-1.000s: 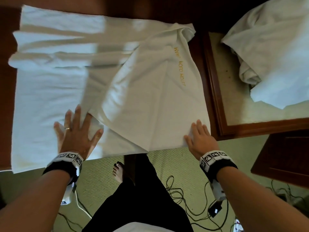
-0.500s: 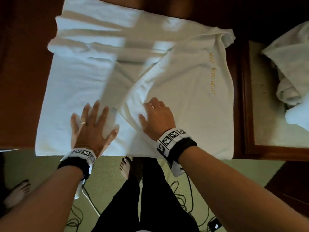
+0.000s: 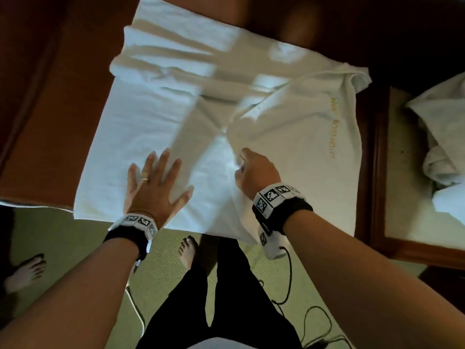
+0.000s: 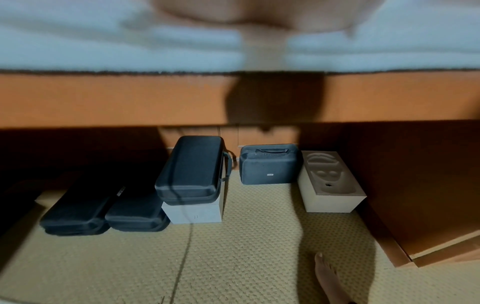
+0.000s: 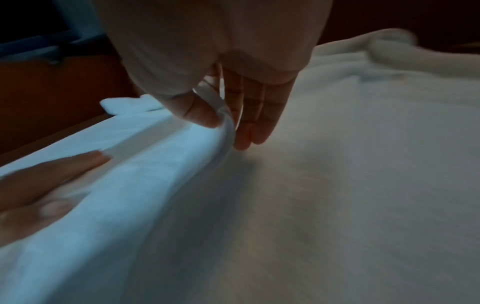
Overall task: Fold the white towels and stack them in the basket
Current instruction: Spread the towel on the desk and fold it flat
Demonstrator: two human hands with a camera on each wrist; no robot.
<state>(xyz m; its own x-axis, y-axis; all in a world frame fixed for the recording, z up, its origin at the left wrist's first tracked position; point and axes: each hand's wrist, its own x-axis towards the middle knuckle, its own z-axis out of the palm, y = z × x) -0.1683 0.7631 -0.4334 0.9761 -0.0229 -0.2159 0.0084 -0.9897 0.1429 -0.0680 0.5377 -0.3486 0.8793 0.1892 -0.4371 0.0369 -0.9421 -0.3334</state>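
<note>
Near table edge (image 3: 30, 200), right hand (image 3: 256, 172) pinches towel (image 3: 141, 127) fold.

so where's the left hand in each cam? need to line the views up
Head: left hand flat on the white towel, lower centre-left.
Left wrist: only a blurred palm at the top edge.
Right wrist: its fingers lie at the left edge, on the towel.
Shared landmark: the towel's raised fold that the right hand pinches.
</note>
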